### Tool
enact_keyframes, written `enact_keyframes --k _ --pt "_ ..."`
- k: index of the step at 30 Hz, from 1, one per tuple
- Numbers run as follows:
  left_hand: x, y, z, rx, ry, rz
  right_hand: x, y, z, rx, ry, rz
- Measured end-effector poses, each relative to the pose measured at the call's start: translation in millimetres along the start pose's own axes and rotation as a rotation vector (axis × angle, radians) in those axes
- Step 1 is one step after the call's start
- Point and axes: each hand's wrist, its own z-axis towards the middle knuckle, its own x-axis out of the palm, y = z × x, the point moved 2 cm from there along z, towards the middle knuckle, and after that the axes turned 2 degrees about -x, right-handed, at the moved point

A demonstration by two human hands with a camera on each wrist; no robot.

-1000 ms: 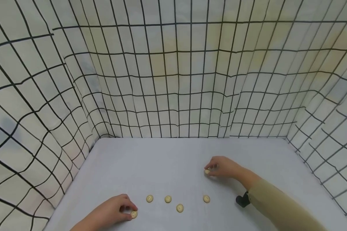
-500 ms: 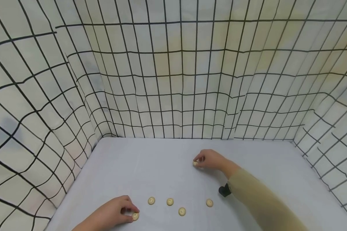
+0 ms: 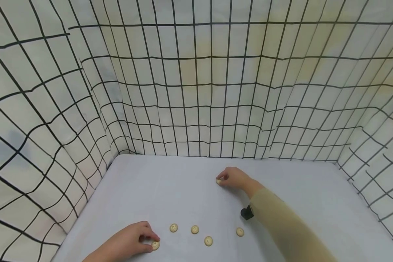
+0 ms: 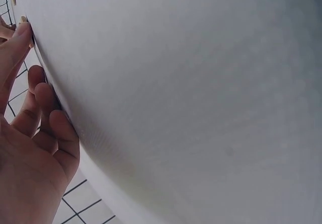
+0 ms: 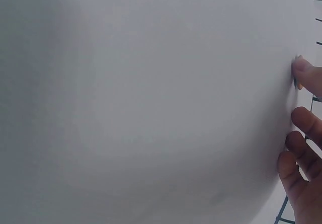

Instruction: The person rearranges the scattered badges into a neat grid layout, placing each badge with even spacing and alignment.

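At the lower left of the head view my left hand (image 3: pixel 134 237) pinches a round cream button (image 3: pixel 155 245) by its edge between thumb and finger, on the white table. Farther back, my right hand (image 3: pixel 235 178) holds a similar button (image 3: pixel 218 181) between thumb and finger, low over the surface. Between and in front of the hands lie several loose buttons, among them one (image 3: pixel 173 227) nearest the left hand and one (image 3: pixel 240 231) below the right forearm. In the left wrist view the left hand's other fingers (image 4: pixel 63 128) rest curled against the tabletop. The right wrist view barely shows its button.
White walls with a black grid (image 3: pixel 196 87) close off the back and both sides of the table (image 3: pixel 163 182). A small black device (image 3: pixel 247 213) sits under the right wrist, by the beige sleeve (image 3: pixel 275 218).
My right hand has moved left and farther back with its button. The left hand keeps its pinch in place. The whole head view has shifted slightly.
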Motion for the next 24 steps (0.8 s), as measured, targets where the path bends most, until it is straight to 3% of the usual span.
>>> enact_keyframes --k 24 --pt "-0.3 -0.3 1.6 0.031 0.009 0.020 -9 -7 -11.1 0.005 -0.011 0.059"
